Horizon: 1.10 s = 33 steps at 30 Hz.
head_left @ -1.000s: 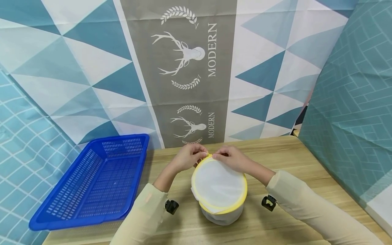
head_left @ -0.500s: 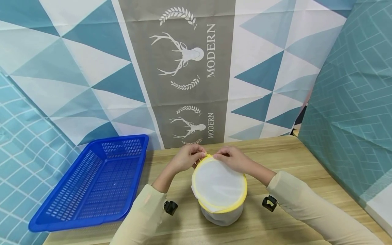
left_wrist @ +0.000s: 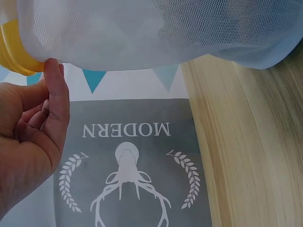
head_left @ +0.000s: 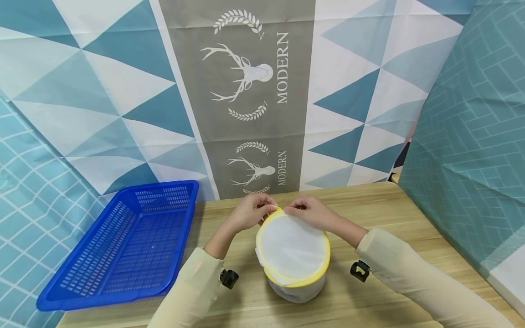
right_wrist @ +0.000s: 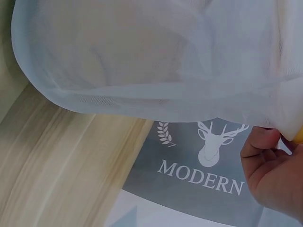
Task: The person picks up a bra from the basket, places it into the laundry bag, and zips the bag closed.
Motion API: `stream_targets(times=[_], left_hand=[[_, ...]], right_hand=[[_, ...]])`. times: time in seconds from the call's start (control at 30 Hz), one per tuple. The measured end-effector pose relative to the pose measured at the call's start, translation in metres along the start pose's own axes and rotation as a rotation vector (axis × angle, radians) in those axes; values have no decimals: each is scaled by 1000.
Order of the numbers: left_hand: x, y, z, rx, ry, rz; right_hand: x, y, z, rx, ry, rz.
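A round white mesh laundry bag (head_left: 293, 246) with a yellow zipper rim (head_left: 324, 266) is held on the wooden table, its flat top facing up. My left hand (head_left: 251, 212) pinches the yellow rim at the far side, near the small yellow zipper end. Just to the right, my right hand (head_left: 313, 213) grips the rim with thumb on top and fingers curled beneath. The left wrist view has fingertips of the left hand (left_wrist: 38, 118) at the bag's yellow edge (left_wrist: 14, 47). In the right wrist view, the right hand (right_wrist: 277, 170) holds the mesh wall (right_wrist: 142, 61) by its edge.
A blue plastic basket (head_left: 180, 255) with slotted walls stands on the left of the wooden table (head_left: 361, 205). Printed cloth (head_left: 262, 127) hangs behind the table, and a teal sheet (head_left: 471, 159) hangs along its right side. Black wrist cameras (head_left: 229, 277) sit at both cuffs.
Both hands stay at the far rim of the laundry bag. The bag shifts only very slightly; otherwise the scene looks the same.
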<state>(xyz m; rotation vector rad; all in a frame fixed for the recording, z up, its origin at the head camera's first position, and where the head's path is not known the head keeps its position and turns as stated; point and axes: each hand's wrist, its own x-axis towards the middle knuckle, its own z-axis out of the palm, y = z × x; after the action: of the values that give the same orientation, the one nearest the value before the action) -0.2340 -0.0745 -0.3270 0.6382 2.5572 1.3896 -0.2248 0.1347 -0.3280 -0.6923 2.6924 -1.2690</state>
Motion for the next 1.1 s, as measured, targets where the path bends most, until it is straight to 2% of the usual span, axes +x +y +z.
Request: stream_targets(times=[0.27,1.1], left_hand=[[2,2,1,8,-5,-5],[-1,-4,2,-25,9,-4]], right_hand=[[2,-1,1,19,-58,-53],[-4,0,3,5,11,-23]])
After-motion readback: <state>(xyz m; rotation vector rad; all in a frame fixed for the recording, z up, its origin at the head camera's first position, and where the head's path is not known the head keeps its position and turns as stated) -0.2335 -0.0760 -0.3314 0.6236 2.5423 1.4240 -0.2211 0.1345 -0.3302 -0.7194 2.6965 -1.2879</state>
